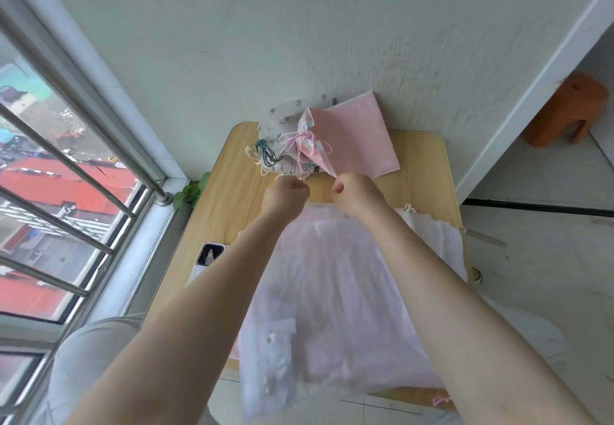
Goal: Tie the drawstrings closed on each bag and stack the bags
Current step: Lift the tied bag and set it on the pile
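Sheer pink and white bags (335, 295) are spread flat on the near half of the wooden bench (422, 165), beneath both bare forearms. Beyond them, the left hand (287, 192) and right hand (352, 192) are held as fists, fingers curled tight; a thin cord end seems pinched in each, though this cannot be told for sure. At the far edge, a pile of tied bags (292, 145) leans on a pink bag (358, 135). A phone (209, 255) lies at the left.
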{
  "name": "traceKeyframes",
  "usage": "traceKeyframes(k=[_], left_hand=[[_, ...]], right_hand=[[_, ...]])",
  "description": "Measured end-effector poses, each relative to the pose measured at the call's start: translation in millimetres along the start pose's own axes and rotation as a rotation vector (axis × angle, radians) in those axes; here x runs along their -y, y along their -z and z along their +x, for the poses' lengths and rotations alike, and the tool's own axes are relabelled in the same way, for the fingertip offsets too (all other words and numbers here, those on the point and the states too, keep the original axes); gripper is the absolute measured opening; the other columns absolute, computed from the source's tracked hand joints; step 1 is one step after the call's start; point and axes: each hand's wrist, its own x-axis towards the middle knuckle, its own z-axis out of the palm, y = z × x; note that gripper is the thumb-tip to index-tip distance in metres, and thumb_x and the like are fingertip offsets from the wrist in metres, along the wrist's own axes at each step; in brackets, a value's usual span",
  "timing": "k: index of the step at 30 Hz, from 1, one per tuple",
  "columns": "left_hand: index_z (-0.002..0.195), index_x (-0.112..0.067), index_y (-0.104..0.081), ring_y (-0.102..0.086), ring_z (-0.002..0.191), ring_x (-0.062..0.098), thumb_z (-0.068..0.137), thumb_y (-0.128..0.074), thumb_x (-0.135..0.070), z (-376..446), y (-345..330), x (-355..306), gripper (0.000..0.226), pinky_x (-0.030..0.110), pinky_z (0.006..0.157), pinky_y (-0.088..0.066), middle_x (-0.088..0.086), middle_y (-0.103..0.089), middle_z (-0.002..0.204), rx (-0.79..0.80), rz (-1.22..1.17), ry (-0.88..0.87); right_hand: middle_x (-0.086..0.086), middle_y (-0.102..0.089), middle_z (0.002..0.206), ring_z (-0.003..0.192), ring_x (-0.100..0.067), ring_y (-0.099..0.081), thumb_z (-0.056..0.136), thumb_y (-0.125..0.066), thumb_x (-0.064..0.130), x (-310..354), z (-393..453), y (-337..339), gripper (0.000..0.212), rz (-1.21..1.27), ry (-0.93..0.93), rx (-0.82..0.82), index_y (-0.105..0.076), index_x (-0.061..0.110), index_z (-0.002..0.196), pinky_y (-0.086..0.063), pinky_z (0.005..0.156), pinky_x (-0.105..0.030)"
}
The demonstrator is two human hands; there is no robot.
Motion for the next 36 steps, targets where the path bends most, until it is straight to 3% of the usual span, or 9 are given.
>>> traceKeyframes(k=[5, 10, 12, 15, 21, 24, 26, 30, 36], left_hand=[[0.125, -0.025, -0.061, -0.05, 0.12, 0.025, 0.088, -0.059, -0.029, -18.5, -21.3, 40.6, 0.038, 0.035, 0.103, -0.041, 0.004, -0.056, 0.13, 0.15, 0.572, -0.104], [0.128, -0.028, -0.058, -0.051, 0.122, 0.021, 0.091, -0.056, -0.033, -27.1, -24.6, 47.2, 0.038, 0.035, 0.104, -0.04, 0.001, -0.057, 0.129, 0.136, 0.581, -0.092], [0.123, -0.033, -0.059, -0.055, 0.118, 0.017, 0.09, -0.054, -0.043, -30.1, -23.6, 41.4, 0.035, 0.035, 0.112, -0.028, -0.006, -0.064, 0.12, 0.126, 0.593, -0.114], [0.105, -0.031, -0.068, -0.059, 0.103, 0.016, 0.091, -0.053, -0.044, -33.5, -24.6, 26.9, 0.024, 0.026, 0.093, -0.023, -0.007, -0.071, 0.103, 0.077, 0.507, -0.16], [0.076, -0.028, -0.07, -0.055, 0.086, 0.02, 0.091, -0.059, -0.036, -35.9, -9.0, 32.1, 0.02, 0.036, 0.091, -0.037, -0.007, -0.068, 0.081, -0.102, 0.235, -0.047], [0.061, -0.03, -0.064, -0.06, 0.079, 0.023, 0.089, -0.063, -0.037, -39.6, -1.8, 47.0, 0.028, 0.043, 0.091, -0.046, -0.011, -0.061, 0.063, -0.097, 0.126, 0.035], [0.054, -0.029, -0.06, -0.058, 0.071, 0.022, 0.087, -0.064, -0.038, -44.2, 0.5, 52.3, 0.035, 0.043, 0.09, -0.046, -0.01, -0.056, 0.055, -0.099, 0.118, 0.096], [0.056, -0.023, -0.067, -0.053, 0.058, 0.016, 0.081, -0.066, -0.034, -49.2, 9.2, 58.0, 0.028, 0.04, 0.083, -0.046, -0.008, -0.06, 0.056, -0.024, 0.09, 0.18], [0.067, -0.014, -0.075, -0.041, 0.048, 0.014, 0.082, -0.069, -0.025, -58.7, 28.7, 61.5, 0.02, 0.024, 0.05, -0.032, -0.006, -0.056, 0.054, 0.033, -0.031, 0.193]], right_hand=[[-0.012, -0.052, 0.131, 0.111, -0.032, -0.06, 0.091, -0.049, 0.002, -28.7, -24.0, -23.9, 0.033, -0.229, -0.046, 0.146, -0.06, 0.008, 0.121, -0.049, 0.084, -0.034], [-0.013, -0.057, 0.116, 0.102, -0.033, -0.061, 0.088, -0.049, -0.001, -38.8, -33.8, -30.8, 0.019, -0.263, -0.002, 0.087, -0.05, 0.013, 0.074, -0.038, 0.068, -0.029], [-0.009, -0.058, 0.112, 0.099, -0.032, -0.062, 0.09, -0.052, 0.002, -37.6, -33.6, -31.6, 0.016, -0.212, 0.053, 0.059, -0.064, 0.012, 0.087, -0.043, 0.069, -0.03], [-0.006, -0.055, 0.109, 0.092, -0.03, -0.064, 0.092, -0.058, 0.006, -26.2, -31.6, -30.6, 0.019, -0.108, 0.181, 0.048, -0.071, 0.014, 0.103, -0.052, 0.077, -0.037], [-0.013, -0.044, 0.133, 0.091, -0.037, -0.061, 0.09, -0.047, 0.004, -9.9, -41.9, -5.6, 0.045, 0.07, 0.002, -0.422, -0.045, 0.013, 0.134, -0.045, 0.065, -0.039], [-0.018, -0.054, 0.126, 0.101, -0.039, -0.062, 0.098, -0.048, 0.025, -18.4, -33.7, 1.1, 0.04, 0.168, -0.263, -0.272, -0.042, 0.003, 0.131, -0.045, 0.07, -0.038], [-0.015, -0.066, 0.098, 0.078, -0.033, -0.067, 0.098, -0.046, 0.038, -16.8, -32.1, 4.0, 0.039, 0.265, -0.335, -0.109, -0.052, 0.003, 0.112, -0.052, 0.065, -0.037], [-0.006, -0.05, 0.059, 0.055, -0.029, -0.057, 0.097, -0.046, 0.024, -2.5, -28.9, 4.5, 0.035, 0.251, -0.261, -0.015, -0.042, 0.014, 0.064, -0.052, 0.061, -0.034], [-0.014, -0.057, 0.068, 0.056, -0.026, -0.055, 0.091, -0.052, 0.011, 9.2, -27.5, -4.1, 0.02, 0.213, -0.322, 0.231, -0.06, -0.002, 0.106, -0.048, 0.053, -0.029]])
